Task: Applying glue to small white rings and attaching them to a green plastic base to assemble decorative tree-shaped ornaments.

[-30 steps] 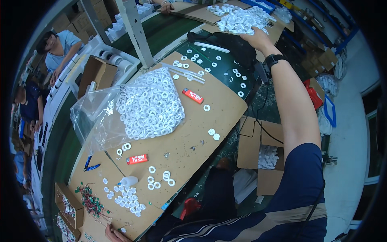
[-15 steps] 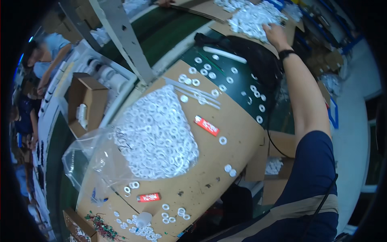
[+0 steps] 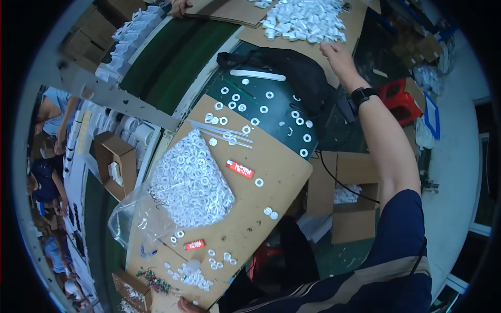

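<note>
Left hand (image 3: 187, 304): only its edge shows at the bottom rim of the cardboard-covered surface (image 3: 245, 219), just beside a small cluster of white rings (image 3: 194, 276); whether it is closed or spread, I cannot tell.
Clear bag (image 3: 140, 219): lies open on the surface's left edge, touching the big heap.
Ring heap (image 3: 190, 182): white rings piled at the middle-left of the cardboard, loose ones scattered toward the near corner.
Red packets: 1 small red packet (image 3: 194, 244) near the bottom edge, 1 larger red packet (image 3: 239, 168) right of the heap.
White rods (image 3: 224, 133): lie across the cardboard's far edge, by the dark green mat (image 3: 271, 122) dotted with single rings.
Right hand (image 3: 338, 56): stretched far out, fingers slightly parted and empty, fingertips touching the near edge of the pile of white caps (image 3: 305, 21) on the far cardboard sheet.
Doing it well: probably pinch from the pile's near edge and draw back low, so no caps roll off onto the black bag (image 3: 297, 68).
</note>
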`<state>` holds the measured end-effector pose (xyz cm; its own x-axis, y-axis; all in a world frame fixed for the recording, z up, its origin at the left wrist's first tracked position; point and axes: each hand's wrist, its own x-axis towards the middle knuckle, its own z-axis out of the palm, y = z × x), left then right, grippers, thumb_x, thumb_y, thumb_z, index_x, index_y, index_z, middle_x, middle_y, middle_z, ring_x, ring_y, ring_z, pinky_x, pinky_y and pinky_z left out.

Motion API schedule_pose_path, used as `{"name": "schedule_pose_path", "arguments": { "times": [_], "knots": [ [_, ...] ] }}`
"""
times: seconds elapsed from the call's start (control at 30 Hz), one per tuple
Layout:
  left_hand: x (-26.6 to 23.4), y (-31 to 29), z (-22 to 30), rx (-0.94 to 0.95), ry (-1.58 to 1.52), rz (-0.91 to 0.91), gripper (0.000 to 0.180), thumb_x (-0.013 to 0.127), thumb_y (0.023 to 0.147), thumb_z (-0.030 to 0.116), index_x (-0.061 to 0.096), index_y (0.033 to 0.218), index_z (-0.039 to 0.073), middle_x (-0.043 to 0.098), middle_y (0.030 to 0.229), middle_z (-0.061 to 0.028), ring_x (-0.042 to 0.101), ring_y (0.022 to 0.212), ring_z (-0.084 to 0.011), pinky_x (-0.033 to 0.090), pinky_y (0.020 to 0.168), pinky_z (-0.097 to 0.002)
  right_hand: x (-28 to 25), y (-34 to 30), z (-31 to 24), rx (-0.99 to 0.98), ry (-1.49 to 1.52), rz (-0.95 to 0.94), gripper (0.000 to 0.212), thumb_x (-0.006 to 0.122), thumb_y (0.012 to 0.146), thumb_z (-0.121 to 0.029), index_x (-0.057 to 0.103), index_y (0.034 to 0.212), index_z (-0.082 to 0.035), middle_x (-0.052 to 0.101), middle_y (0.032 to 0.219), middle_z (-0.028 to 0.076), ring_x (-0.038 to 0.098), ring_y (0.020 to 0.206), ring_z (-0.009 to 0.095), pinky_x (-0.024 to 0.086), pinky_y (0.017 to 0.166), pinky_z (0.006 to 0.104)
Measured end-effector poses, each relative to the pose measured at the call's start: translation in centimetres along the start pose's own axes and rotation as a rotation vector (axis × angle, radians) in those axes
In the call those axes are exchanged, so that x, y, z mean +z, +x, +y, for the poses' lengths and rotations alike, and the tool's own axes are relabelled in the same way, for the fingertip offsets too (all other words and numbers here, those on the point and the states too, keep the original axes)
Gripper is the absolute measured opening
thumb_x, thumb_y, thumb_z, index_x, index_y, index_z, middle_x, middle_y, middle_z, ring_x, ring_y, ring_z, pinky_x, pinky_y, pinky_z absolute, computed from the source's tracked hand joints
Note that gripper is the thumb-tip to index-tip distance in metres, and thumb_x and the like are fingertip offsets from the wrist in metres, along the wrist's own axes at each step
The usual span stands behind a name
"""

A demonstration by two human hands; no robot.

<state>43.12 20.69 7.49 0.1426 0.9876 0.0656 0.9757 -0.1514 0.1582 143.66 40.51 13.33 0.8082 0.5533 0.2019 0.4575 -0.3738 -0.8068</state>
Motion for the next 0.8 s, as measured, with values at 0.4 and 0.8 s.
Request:
{"name": "schedule_pose_path", "arguments": {
  "times": [0.4,0.8],
  "knots": [
    [-18.6,-0.2,17.3,-0.105,0.289,0.0,0.042,0.044,0.107,0.004,0.047,0.148,0.001,0.05,0.138,-0.0257,0.048,0.131,-0.0451,0.041,0.11,-0.0533,-12.3,-1.7,1.8,0.311,0.246,-0.211,0.047,0.061,0.105,-0.04,0.072,0.123,0.002,0.074,0.116,0.008,0.067,0.109,0.017,0.05,0.098,0.0314],
    [-19.0,14.0,38.2,0.163,-0.222,0.109,0.035,0.048,0.107,0.007,0.053,0.141,-0.002,0.057,0.131,-0.0205,0.057,0.117,-0.0327,0.046,0.104,-0.0418,-13.9,-1.3,2.6,0.281,0.098,-0.332,0.046,0.06,0.104,-0.037,0.068,0.132,-0.001,0.072,0.129,0.018,0.066,0.122,0.029,0.047,0.107,0.0356]
  ]
}}
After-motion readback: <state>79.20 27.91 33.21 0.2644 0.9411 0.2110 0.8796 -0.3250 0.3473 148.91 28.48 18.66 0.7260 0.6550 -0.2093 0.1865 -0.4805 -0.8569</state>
